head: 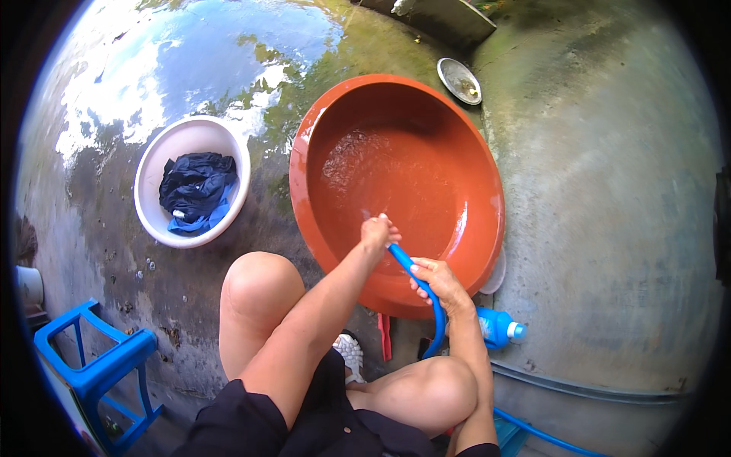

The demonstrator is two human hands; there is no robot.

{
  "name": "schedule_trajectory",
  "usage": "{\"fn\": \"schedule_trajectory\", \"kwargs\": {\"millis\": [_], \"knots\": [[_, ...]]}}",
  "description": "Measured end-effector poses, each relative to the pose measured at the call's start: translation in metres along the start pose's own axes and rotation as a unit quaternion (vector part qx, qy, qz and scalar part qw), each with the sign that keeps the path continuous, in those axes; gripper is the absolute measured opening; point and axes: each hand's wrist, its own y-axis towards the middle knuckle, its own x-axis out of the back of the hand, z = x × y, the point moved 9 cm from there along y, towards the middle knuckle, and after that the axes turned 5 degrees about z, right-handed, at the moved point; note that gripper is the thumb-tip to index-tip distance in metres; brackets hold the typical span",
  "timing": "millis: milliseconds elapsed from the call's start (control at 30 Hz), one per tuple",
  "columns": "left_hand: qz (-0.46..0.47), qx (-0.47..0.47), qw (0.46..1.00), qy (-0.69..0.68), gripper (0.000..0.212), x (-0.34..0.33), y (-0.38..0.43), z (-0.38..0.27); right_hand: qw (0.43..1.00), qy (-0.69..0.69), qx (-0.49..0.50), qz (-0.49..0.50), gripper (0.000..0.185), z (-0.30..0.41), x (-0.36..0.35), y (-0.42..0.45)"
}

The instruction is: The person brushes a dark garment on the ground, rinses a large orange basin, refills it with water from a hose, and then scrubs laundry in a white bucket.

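Note:
A large reddish-brown plastic tub point(400, 165) stands in front of me with some water in it. My right hand point(438, 280) grips a blue hose point(432, 305) near its end, over the tub's near side. At the hose's mouth is my left hand point(379, 233), its fingers apart and wet; whether it touches the hose I cannot tell. Left of the tub, a white plastic basin point(149, 165) holds dark and blue cloth point(197, 185). A blue bottle with a light cap point(498, 328) lies by the tub's near right side. Under the tub's near edge a red strip-like object point(385, 337) sticks out.
A blue plastic stool point(108, 365) lies at the lower left, near a pale container point(29, 285). Behind the tub are a shallow metal dish point(458, 81) and a slab-like block point(445, 23). The concrete floor point(594, 200) is wet in places; more blue hose point(542, 435) runs at lower right.

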Motion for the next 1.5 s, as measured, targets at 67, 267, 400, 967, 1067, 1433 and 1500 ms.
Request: {"fn": "schedule_trajectory", "kwargs": {"millis": [67,267,400,967,1067,1433,1500], "knots": [[-0.018,0.009,0.996,-0.089,0.035,0.004,0.004,-0.011,0.999,-0.012,0.010,0.028,0.040,0.007,-0.011,-0.009],[-0.027,0.062,0.998,-0.011,0.034,0.003,0.000,0.014,0.998,-0.051,-0.029,0.028,0.039,0.001,-0.006,-0.014],[0.020,-0.001,0.964,0.263,0.032,0.026,0.025,0.016,0.975,-0.199,-0.100,0.015,0.034,-0.019,0.008,0.024],[0.188,-0.037,0.857,0.478,0.049,-0.052,-0.063,-0.002,0.943,0.084,0.088,-0.310,0.034,-0.019,0.124,0.086],[0.185,-0.048,0.885,0.426,0.073,-0.053,-0.044,0.015,0.970,0.105,0.123,-0.180,0.046,0.020,0.074,0.106],[0.270,-0.025,0.922,0.278,0.030,-0.094,-0.099,0.014,0.951,0.194,0.224,-0.083,0.028,0.136,0.058,0.133],[0.285,0.002,0.911,0.299,0.031,-0.095,-0.105,0.013,0.955,0.175,0.227,-0.073,0.027,0.145,0.065,0.152]]}}
